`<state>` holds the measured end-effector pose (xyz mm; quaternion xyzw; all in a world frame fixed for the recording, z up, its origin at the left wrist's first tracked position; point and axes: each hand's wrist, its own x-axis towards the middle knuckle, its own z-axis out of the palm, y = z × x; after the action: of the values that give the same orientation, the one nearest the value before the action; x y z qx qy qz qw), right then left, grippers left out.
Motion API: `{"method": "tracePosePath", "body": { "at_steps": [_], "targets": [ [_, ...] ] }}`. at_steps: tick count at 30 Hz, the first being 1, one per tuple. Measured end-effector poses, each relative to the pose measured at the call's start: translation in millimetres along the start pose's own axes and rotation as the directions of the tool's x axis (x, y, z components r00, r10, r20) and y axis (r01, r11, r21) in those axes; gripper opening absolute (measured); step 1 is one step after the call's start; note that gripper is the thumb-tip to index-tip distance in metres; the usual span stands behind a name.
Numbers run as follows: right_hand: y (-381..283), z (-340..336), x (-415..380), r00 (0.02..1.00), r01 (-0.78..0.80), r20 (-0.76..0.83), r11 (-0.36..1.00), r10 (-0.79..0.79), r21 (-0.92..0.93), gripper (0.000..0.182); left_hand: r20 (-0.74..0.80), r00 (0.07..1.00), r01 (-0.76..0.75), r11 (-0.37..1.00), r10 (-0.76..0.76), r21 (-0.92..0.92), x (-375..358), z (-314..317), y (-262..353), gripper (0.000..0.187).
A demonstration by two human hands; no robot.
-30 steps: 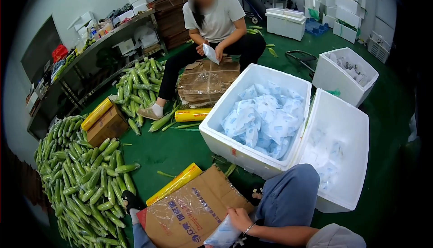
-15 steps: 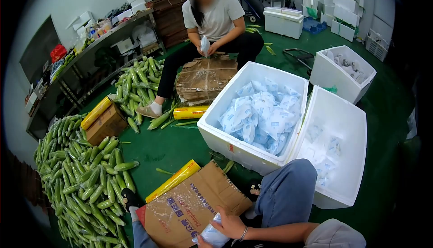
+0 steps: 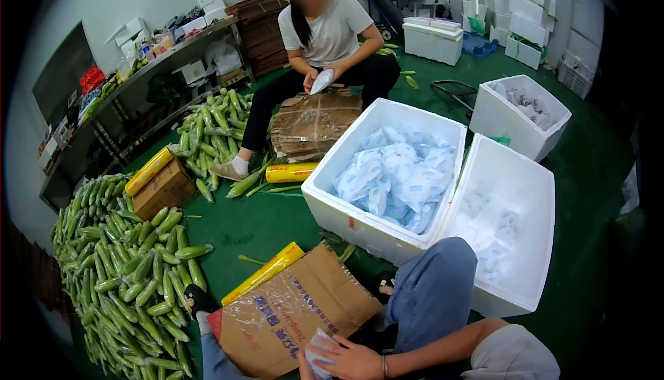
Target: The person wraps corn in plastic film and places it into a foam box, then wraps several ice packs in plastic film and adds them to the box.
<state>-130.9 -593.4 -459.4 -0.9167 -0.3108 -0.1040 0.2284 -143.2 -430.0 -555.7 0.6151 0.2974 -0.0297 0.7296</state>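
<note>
Bottom centre of frame, I've got white pouch [image 3: 320,354] up over flattened cardboard [image 3: 297,314]. Right hand [image 3: 340,359] clamped on it, left hand [image 3: 304,367] right up against it, so hands together; left mostly cut off, can't tell grip from here. Yellow roll [image 3: 263,273] along cardboard's upper edge. Wrapped green produce [image 3: 138,297] heaped lower left. Right of centre, foam box [image 3: 366,235] full of pouches [image 3: 401,176]. Top centre, seated co-worker [image 3: 328,31] holding similar pouch [image 3: 321,81].

Three yellow rolls [image 3: 263,273], three nearby open foam boxes [image 3: 325,207], two held packs [image 3: 317,349]
</note>
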Motion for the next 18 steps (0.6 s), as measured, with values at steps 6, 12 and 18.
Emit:
{"method": "tracePosePath", "body": {
  "at_steps": [6, 12, 18],
  "targets": [
    [-18, -19, 4, 0.830, 0.098, 0.472, 0.912, -0.296, 0.399, 0.027, 0.225, 0.974, -0.084, 0.945, 0.011, 0.316, -15, -17, -4, 0.044],
    [20, 24, -8, 0.982, -0.173, -0.010, 0.908, 0.191, 0.381, 0.025, 0.621, 0.776, -0.574, 0.534, 0.112, 0.621, -1, -24, -1, 0.043],
    [38, 17, -2, 0.764, -0.475, -0.061, 0.624, 0.642, 0.620, 0.023, 0.651, 0.713, -0.597, 0.261, -0.261, 0.759, -41, 41, 121, 0.045]
  ]
}}
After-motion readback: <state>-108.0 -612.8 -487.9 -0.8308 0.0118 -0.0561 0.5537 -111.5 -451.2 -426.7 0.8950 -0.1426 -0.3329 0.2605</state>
